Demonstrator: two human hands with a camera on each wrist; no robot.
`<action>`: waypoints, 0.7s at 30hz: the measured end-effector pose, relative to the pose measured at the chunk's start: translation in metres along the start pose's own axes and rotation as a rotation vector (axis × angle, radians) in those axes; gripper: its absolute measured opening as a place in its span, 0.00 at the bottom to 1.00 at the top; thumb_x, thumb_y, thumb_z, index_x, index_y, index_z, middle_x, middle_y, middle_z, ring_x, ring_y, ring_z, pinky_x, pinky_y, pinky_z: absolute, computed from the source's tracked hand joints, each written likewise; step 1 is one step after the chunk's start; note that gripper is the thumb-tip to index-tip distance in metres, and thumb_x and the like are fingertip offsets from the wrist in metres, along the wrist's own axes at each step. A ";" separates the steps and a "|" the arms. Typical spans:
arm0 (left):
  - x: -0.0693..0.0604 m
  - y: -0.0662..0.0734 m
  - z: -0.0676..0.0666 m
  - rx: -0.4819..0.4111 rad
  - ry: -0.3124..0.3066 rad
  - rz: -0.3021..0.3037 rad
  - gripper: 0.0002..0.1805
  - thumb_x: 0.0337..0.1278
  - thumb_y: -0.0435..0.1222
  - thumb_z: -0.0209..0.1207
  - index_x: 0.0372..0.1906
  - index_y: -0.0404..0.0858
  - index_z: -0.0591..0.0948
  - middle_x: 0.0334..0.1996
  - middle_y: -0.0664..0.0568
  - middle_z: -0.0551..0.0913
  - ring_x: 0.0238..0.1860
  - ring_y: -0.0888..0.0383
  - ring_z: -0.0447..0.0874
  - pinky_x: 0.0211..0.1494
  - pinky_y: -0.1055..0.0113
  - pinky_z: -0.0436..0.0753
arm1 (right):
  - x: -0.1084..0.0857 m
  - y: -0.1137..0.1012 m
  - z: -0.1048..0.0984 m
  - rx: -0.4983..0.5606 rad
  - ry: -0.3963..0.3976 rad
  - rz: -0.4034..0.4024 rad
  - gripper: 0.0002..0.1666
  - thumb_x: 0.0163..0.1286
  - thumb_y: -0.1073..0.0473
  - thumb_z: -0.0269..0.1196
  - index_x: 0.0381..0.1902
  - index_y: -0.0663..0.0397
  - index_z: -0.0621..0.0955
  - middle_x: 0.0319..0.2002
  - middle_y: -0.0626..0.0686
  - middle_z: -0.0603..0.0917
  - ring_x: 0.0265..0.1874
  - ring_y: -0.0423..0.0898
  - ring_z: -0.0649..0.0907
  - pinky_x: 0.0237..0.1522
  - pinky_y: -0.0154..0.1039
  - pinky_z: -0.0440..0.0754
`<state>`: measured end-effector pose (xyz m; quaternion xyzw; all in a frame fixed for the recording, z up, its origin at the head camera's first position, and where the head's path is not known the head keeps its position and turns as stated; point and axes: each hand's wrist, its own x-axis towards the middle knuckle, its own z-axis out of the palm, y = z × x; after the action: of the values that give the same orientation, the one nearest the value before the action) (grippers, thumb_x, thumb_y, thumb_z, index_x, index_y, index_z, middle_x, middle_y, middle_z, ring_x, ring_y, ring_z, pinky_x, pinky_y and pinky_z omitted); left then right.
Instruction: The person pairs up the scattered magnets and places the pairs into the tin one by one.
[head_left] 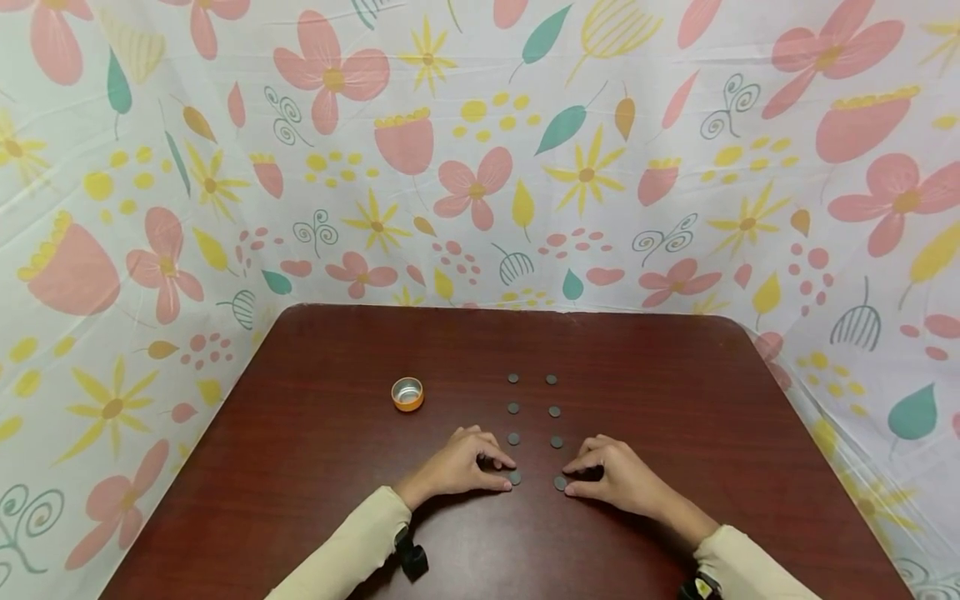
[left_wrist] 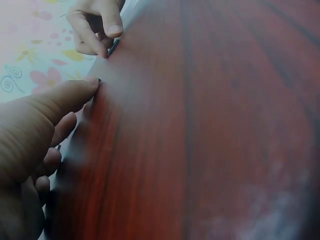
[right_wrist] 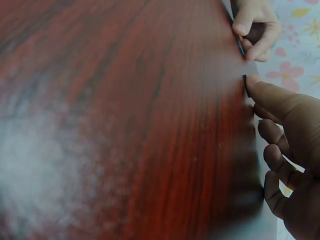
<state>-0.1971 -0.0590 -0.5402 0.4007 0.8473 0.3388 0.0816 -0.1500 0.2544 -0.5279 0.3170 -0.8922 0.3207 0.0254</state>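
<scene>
Small dark grey discs lie on the table in two columns. At the near end of the left column, my left hand (head_left: 463,463) pinches a disc (head_left: 514,477) between thumb and index finger. My right hand (head_left: 621,478) does likewise with the nearest disc (head_left: 560,483) of the right column. Both discs are at table level. The left wrist view has the left thumb (left_wrist: 75,95) against a thin dark edge; in the right wrist view the right thumb (right_wrist: 272,97) touches a disc (right_wrist: 246,86) seen nearly edge-on.
A small round orange tin (head_left: 407,395), silver inside, stands left of the columns. Farther back are other discs, such as one at the left column's far end (head_left: 513,378). The brown table (head_left: 337,350) meets a flower-patterned cloth (head_left: 480,108) behind and at both sides.
</scene>
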 end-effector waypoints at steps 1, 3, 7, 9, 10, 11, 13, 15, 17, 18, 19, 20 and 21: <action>0.000 0.000 0.001 0.003 0.001 -0.003 0.14 0.56 0.52 0.73 0.46 0.56 0.92 0.33 0.71 0.81 0.37 0.70 0.68 0.49 0.69 0.64 | 0.000 0.000 0.000 0.002 0.003 0.001 0.13 0.60 0.49 0.77 0.41 0.45 0.93 0.34 0.36 0.83 0.35 0.36 0.77 0.34 0.33 0.77; 0.001 0.000 0.002 0.004 0.006 -0.007 0.12 0.56 0.51 0.73 0.45 0.57 0.92 0.32 0.72 0.80 0.36 0.70 0.67 0.48 0.69 0.63 | 0.000 0.001 0.001 0.002 0.009 0.000 0.12 0.60 0.50 0.77 0.40 0.45 0.93 0.34 0.36 0.83 0.34 0.36 0.77 0.33 0.32 0.77; 0.002 0.000 0.004 0.008 0.014 -0.009 0.10 0.57 0.51 0.73 0.43 0.57 0.92 0.32 0.74 0.80 0.36 0.71 0.67 0.47 0.70 0.62 | 0.000 0.002 0.002 0.004 0.015 -0.010 0.09 0.61 0.52 0.77 0.39 0.44 0.93 0.33 0.35 0.83 0.33 0.36 0.76 0.32 0.32 0.76; 0.003 0.002 0.004 0.008 0.015 -0.010 0.10 0.57 0.51 0.73 0.43 0.57 0.92 0.32 0.74 0.80 0.35 0.70 0.67 0.47 0.69 0.62 | 0.000 0.002 0.003 0.001 0.018 -0.021 0.08 0.61 0.53 0.77 0.39 0.43 0.93 0.32 0.35 0.82 0.32 0.36 0.76 0.32 0.31 0.75; 0.003 0.003 0.004 0.008 0.015 -0.012 0.10 0.57 0.51 0.73 0.42 0.57 0.92 0.32 0.74 0.80 0.35 0.70 0.67 0.47 0.69 0.62 | 0.001 0.001 0.003 0.000 0.019 -0.027 0.07 0.61 0.54 0.77 0.39 0.42 0.93 0.32 0.34 0.82 0.32 0.36 0.75 0.31 0.31 0.75; 0.003 0.004 0.003 0.008 0.013 -0.013 0.10 0.57 0.51 0.73 0.42 0.57 0.92 0.32 0.74 0.80 0.35 0.70 0.67 0.46 0.69 0.62 | 0.001 0.001 0.003 0.000 0.020 -0.031 0.07 0.61 0.54 0.77 0.39 0.42 0.93 0.32 0.33 0.81 0.32 0.35 0.75 0.31 0.31 0.75; 0.004 0.005 0.004 0.008 0.009 -0.014 0.09 0.57 0.51 0.73 0.43 0.58 0.92 0.32 0.74 0.80 0.35 0.70 0.67 0.46 0.69 0.61 | 0.001 0.000 0.004 0.003 0.017 -0.031 0.07 0.61 0.55 0.77 0.38 0.42 0.93 0.31 0.32 0.81 0.31 0.34 0.74 0.31 0.30 0.74; 0.005 0.006 0.005 0.009 0.005 -0.015 0.09 0.57 0.51 0.73 0.43 0.58 0.92 0.32 0.74 0.80 0.34 0.70 0.66 0.46 0.69 0.61 | 0.001 -0.001 0.004 0.006 0.011 -0.032 0.07 0.62 0.55 0.76 0.39 0.43 0.93 0.31 0.31 0.80 0.30 0.34 0.74 0.30 0.30 0.74; 0.007 0.006 0.006 0.018 0.005 -0.006 0.10 0.58 0.51 0.72 0.43 0.58 0.92 0.32 0.74 0.80 0.34 0.71 0.66 0.46 0.69 0.61 | 0.002 -0.002 0.005 0.011 0.002 -0.027 0.06 0.62 0.55 0.76 0.39 0.43 0.93 0.31 0.31 0.80 0.30 0.34 0.74 0.30 0.30 0.73; 0.007 0.005 0.007 0.025 0.005 0.001 0.10 0.58 0.51 0.72 0.43 0.58 0.92 0.32 0.74 0.80 0.34 0.71 0.66 0.46 0.69 0.61 | 0.002 -0.002 0.005 0.015 -0.002 -0.024 0.06 0.63 0.55 0.76 0.39 0.43 0.93 0.31 0.31 0.80 0.30 0.34 0.74 0.30 0.30 0.74; 0.008 0.005 0.007 0.031 0.006 0.008 0.10 0.58 0.51 0.72 0.43 0.58 0.92 0.32 0.74 0.80 0.34 0.71 0.65 0.46 0.69 0.61 | 0.003 -0.003 0.005 0.018 -0.005 -0.022 0.06 0.63 0.55 0.76 0.39 0.43 0.93 0.32 0.31 0.80 0.30 0.34 0.74 0.30 0.30 0.74; 0.010 0.006 0.008 0.035 0.006 0.015 0.10 0.58 0.51 0.72 0.43 0.57 0.92 0.32 0.74 0.80 0.34 0.71 0.66 0.46 0.69 0.61 | 0.003 -0.003 0.005 0.021 -0.007 -0.021 0.06 0.64 0.54 0.75 0.40 0.43 0.93 0.32 0.31 0.80 0.30 0.35 0.74 0.29 0.30 0.74; 0.011 0.006 0.008 0.044 0.008 0.024 0.10 0.59 0.52 0.71 0.44 0.58 0.92 0.32 0.74 0.80 0.35 0.71 0.66 0.45 0.69 0.61 | 0.004 -0.004 0.006 0.022 -0.009 -0.021 0.06 0.64 0.54 0.75 0.40 0.43 0.93 0.32 0.32 0.80 0.30 0.35 0.74 0.29 0.30 0.74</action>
<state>-0.1973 -0.0441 -0.5413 0.4110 0.8501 0.3225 0.0656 -0.1503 0.2466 -0.5293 0.3281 -0.8853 0.3287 0.0214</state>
